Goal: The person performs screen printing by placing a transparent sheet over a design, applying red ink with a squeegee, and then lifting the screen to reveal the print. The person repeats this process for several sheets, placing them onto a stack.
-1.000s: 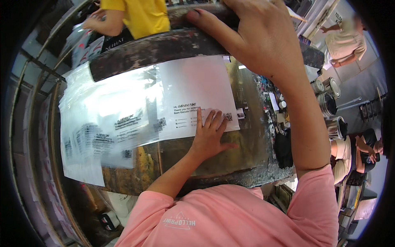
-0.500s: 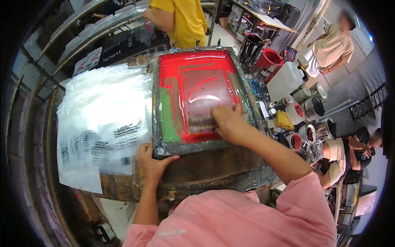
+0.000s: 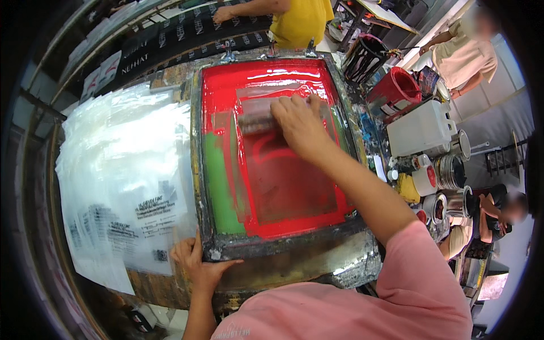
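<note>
A screen printing frame with dark, stained edges lies on the worktable in front of me. Bright red ink covers its far end and streaks the mesh, with a green strip along the left. My right hand grips a squeegee across the upper part of the mesh; fingers hide much of its handle. At the near-left corner, my left hand holds the frame, its thumb stretched along the near edge and its fingers at the left side. A curved mark shows through the mesh.
Overlapping clear plastic bags spread left of the frame. On the right stand a red bucket, a white jug and several ink cans. Metal clamps line the far edge. A person in yellow works beyond; two others are at right.
My right hand has pushed the squeegee away from me, from the near part of the mesh toward the far end. My left hand keeps to the same corner. The view has shifted.
</note>
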The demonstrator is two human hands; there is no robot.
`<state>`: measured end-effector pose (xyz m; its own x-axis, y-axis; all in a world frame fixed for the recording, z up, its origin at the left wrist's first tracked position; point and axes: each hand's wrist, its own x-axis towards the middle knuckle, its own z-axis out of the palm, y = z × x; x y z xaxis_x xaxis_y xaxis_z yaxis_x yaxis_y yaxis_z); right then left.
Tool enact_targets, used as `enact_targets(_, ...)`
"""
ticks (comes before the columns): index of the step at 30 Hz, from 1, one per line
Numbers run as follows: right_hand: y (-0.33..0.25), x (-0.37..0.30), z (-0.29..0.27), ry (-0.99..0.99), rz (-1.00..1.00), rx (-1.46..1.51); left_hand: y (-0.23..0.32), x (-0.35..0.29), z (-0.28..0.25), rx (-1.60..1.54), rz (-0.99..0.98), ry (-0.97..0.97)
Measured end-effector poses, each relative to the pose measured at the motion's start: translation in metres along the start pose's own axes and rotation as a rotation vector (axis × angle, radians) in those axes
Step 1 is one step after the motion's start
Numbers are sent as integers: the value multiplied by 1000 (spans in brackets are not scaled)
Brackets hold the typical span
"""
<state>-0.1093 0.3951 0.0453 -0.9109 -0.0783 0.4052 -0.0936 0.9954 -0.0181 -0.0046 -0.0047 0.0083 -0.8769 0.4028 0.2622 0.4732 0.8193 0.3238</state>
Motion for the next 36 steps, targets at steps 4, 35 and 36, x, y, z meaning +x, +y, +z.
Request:
enact_targets(4,49,65,21,-79,-57,34,0,2,-2,-54,43,103)
enact_targets(35,-62,50,-293,325,14,62,14,289,103,123,257,195)
enact_targets(36,-66,57,-302,325,17,116,17,294,111,256,241,213)
